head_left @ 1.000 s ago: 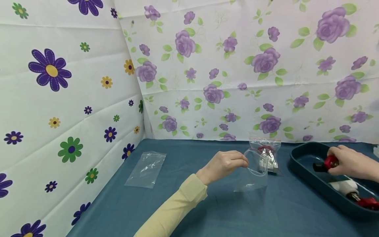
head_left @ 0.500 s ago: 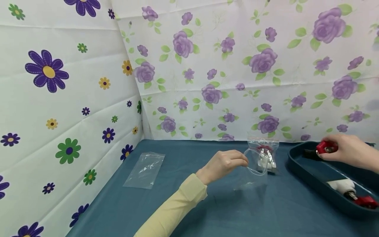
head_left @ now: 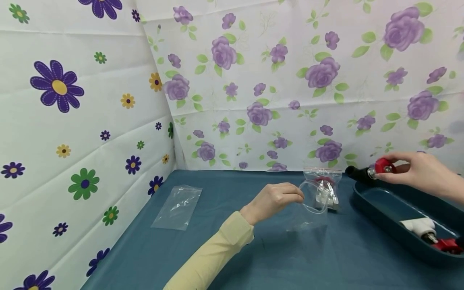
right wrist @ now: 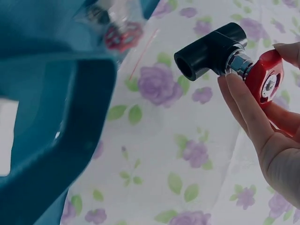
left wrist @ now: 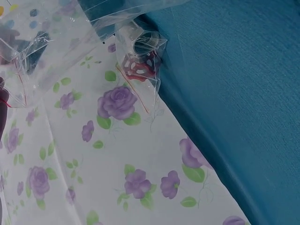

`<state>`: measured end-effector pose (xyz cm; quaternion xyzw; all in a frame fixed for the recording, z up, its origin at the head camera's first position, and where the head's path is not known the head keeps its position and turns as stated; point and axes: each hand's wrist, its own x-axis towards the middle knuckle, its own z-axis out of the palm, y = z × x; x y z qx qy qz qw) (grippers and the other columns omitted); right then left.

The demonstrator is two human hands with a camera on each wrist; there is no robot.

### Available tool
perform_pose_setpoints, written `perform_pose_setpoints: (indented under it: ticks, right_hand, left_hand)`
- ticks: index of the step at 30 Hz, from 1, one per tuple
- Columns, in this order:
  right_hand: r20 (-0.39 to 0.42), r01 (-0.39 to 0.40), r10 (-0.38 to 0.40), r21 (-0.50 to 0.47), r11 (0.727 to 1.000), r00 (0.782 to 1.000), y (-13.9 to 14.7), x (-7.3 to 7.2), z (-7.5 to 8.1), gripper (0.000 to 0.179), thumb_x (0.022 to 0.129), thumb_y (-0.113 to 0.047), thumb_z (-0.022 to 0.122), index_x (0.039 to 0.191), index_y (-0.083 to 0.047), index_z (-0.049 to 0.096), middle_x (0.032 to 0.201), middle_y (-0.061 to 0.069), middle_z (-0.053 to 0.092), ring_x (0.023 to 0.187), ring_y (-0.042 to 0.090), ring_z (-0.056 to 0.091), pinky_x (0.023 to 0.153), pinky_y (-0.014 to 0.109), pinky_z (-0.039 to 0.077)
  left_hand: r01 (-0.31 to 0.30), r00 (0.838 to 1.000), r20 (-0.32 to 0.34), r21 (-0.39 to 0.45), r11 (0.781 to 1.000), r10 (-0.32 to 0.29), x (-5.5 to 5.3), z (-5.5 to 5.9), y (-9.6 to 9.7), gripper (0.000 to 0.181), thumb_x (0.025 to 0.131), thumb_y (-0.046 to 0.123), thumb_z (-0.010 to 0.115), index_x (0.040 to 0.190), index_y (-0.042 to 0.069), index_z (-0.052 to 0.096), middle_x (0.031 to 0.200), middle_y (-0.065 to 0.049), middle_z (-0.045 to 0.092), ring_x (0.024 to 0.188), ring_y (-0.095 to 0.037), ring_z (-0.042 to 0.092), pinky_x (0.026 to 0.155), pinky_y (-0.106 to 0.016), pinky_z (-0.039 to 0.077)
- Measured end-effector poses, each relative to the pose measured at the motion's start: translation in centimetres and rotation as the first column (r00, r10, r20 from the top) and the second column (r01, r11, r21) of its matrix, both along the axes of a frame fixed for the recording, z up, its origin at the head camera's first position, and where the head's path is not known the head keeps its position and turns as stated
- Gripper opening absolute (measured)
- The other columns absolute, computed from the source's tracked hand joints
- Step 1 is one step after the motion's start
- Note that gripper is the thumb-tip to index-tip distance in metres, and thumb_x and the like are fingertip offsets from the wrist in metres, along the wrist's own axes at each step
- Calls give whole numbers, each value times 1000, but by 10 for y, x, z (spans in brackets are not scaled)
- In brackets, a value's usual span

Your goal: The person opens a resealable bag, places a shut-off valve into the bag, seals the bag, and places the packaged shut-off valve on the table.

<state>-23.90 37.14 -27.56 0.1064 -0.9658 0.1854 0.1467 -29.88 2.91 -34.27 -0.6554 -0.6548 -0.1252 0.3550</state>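
My left hand (head_left: 274, 201) pinches the rim of a clear plastic zip bag (head_left: 308, 220), whose mouth gapes toward the right. In the left wrist view the film of this bag (left wrist: 70, 61) spreads across the upper left. My right hand (head_left: 422, 174) holds a black pipe valve (right wrist: 211, 54) by its red handwheel (right wrist: 265, 77), above the tray's far left end. The metal neck joins the wheel to a black tee-shaped body, with fingertips right at the neck. Behind the held bag stands a filled zip bag (head_left: 328, 195) with a red-wheeled, metal-bodied valve in it.
A deep teal tray (head_left: 380, 229) stands on the right. Inside lie a white valve (head_left: 420, 226) and a red handwheel (head_left: 448, 245). Another flat clear bag (head_left: 177, 207) lies on the left of the blue-green tabletop (head_left: 232, 181). Floral cloth (head_left: 232, 92) hangs behind.
My right hand has raised the black valve out of the tray and carried it left, turning the black body toward the left. My left hand keeps its place on the bag.
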Motion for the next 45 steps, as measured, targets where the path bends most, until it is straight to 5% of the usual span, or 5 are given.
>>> perform_pose_setpoints:
  ticks: [10,19,25,31,45]
  right_hand:
    - [92,-42,67,-250,967,993,-24,6,15,52,87,-29,62,122,7,47,107,30,52,73,23,65,60,35,52]
    - [51,-249,304,-453,856,951,-47,7,17,36,90,-10,58,122,4,50,105,12,58,75,22,65,63,29,52]
    - [60,-291,372,-515,807,926,-61,7,17,35,90,-8,58,122,4,50,104,8,58,78,24,64,64,33,52]
    - [77,-284,371,-507,814,926,-72,8,10,40,89,-8,59,123,8,47,107,24,55,78,22,64,62,34,53]
    - [122,-354,445,-439,826,887,-75,8,6,38,87,-6,61,118,12,49,101,21,57,76,19,65,60,33,53]
  left_hand:
    - [10,1000,10,-9,1000,-10,-1,0,3,13,82,2,67,91,10,70,97,-1,63,94,-8,56,86,-13,36]
    - [18,1000,3,-4,1000,-18,-1,1,5,13,82,1,66,91,10,70,97,-1,63,94,-8,57,86,-13,36]
    - [16,1000,-3,2,1000,-16,-2,1,5,13,82,0,66,90,10,70,96,-1,63,94,-8,57,85,-13,37]
    - [22,1000,3,-6,1000,-22,-1,2,5,13,82,0,66,89,9,70,95,-1,64,93,-8,57,85,-13,37]
    - [30,1000,11,20,999,-30,-6,0,4,11,83,1,65,88,10,69,95,-1,63,95,-9,56,86,-13,36]
